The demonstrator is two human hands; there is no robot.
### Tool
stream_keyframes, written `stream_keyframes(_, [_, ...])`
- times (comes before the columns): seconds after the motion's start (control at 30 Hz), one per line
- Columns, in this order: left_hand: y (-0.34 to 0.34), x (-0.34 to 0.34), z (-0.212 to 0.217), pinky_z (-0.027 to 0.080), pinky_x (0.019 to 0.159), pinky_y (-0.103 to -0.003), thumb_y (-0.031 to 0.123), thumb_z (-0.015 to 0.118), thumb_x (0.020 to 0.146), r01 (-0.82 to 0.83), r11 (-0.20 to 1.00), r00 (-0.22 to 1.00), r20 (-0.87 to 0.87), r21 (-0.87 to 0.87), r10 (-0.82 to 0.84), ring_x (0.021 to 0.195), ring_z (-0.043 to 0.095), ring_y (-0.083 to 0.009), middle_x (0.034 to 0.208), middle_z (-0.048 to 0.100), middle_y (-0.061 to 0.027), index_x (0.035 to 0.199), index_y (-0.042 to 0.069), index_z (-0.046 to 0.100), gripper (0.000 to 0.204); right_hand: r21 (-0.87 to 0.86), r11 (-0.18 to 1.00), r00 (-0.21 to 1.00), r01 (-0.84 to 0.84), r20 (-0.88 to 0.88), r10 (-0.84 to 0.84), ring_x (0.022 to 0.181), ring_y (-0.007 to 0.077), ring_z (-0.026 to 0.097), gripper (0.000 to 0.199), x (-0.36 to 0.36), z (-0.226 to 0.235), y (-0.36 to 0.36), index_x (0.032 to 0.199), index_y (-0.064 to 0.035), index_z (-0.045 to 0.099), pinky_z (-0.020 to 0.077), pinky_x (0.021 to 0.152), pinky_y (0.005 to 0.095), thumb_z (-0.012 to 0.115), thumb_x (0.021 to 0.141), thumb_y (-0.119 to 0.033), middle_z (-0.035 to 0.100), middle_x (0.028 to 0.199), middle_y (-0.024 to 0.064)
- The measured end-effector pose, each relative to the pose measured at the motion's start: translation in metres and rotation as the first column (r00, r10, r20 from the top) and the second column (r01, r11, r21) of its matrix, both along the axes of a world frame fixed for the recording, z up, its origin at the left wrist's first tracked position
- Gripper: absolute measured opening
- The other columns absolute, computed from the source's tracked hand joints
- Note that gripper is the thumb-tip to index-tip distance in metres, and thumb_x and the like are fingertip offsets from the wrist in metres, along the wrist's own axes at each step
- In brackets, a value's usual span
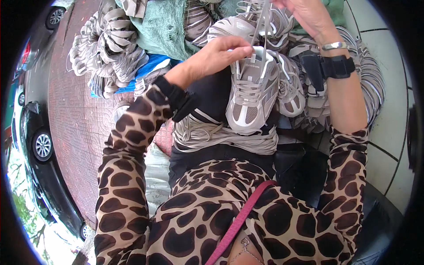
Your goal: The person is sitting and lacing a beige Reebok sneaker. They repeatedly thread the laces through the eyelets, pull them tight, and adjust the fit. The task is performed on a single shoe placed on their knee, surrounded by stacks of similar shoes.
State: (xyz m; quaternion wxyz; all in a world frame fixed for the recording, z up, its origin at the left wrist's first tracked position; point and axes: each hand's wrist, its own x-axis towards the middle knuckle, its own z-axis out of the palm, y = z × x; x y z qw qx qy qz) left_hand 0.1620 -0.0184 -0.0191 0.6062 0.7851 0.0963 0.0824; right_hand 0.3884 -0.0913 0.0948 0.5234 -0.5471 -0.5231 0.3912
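A beige and white sneaker (251, 95) rests on my lap, toe toward me, with grey-beige lace threaded across its front. A loose flat shoelace (264, 33) rises from its collar to the top edge of the view. My right hand (305, 17) is closed on the upper end of that lace; its fingertips are partly cut off by the edge. My left hand (216, 56) is beside the sneaker's collar, thumb and fingers pinched at the lace. A second sneaker (291, 88) leans against the first one's right side.
A bundle of beige laces (207, 134) lies across my lap. More sneakers (236, 27) are piled ahead. Stacked shoe pieces (110, 42) and green sacking (161, 28) sit at the far left, with more stacks (369, 79) at right. Parked cars (44, 150) line the left.
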Motion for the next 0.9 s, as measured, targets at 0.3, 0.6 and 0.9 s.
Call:
stream_keyframes(0.3, [0.002, 0.040, 0.099, 0.047, 0.050, -0.022, 0.020, 0.051, 0.102, -0.019, 0.829, 0.993, 0.084, -0.559, 0.079, 0.054, 0.057, -0.0111, 0.067, 0.059, -0.0021, 0.097, -0.003, 0.066, 0.028, 0.227, 0.863, 0.195, 0.452, 0.919, -0.344, 0.087, 0.0149, 0.063, 0.020, 0.012, 0.011, -0.042, 0.109, -0.0003, 0.061, 0.0514, 0.076, 0.0291, 0.055, 0.098, -0.016, 0.066, 0.099, 0.0066])
stream_keyframes(0.6, [-0.003, 0.054, 0.152, 0.042, 0.046, -0.023, 0.022, 0.054, 0.101, 0.128, 0.986, 0.991, 0.051, -0.102, -0.124, 0.049, 0.048, -0.0085, 0.060, 0.055, 0.0003, 0.082, 0.001, 0.067, 0.031, 0.049, 0.982, 0.924, -0.184, -0.332, 0.190, 0.093, 0.0237, 0.066, 0.065, -0.021, 0.003, -0.048, 0.120, 0.0051, 0.056, 0.0504, 0.090, 0.0347, 0.023, 0.106, -0.049, 0.068, 0.102, 0.0146])
stream_keyframes(0.9, [0.031, 0.000, 0.141, 0.035, 0.043, -0.021, 0.028, 0.056, 0.101, 0.195, 0.977, 0.953, -0.220, -0.090, -0.210, 0.046, 0.044, -0.0047, 0.055, 0.051, 0.0033, 0.104, 0.009, 0.070, 0.024, -0.232, 0.950, 0.972, -0.209, -0.153, 0.177, 0.061, 0.0038, 0.046, 0.017, 0.019, 0.005, -0.086, 0.102, -0.0047, 0.065, 0.0432, 0.057, 0.0201, 0.058, 0.099, -0.020, 0.055, 0.073, -0.0048])
